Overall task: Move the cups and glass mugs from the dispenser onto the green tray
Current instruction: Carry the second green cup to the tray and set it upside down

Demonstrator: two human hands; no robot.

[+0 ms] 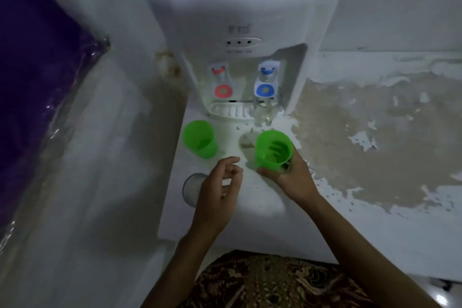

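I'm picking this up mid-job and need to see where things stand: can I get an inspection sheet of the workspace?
Surface: white dispenser top, paint chipped near its right edge.
Job's things: left green cup standing free; right green cup in hand; clear glass partly behind the left hand; clear glass mug under the blue tap. Green tray not in view.
Clutter: nothing seen.
Grippers: right hand gripping the right green cup; left hand empty, fingers loosely curled.
Cables: nothing seen.
Surroundings: peeling wall at right; purple sheet at left.
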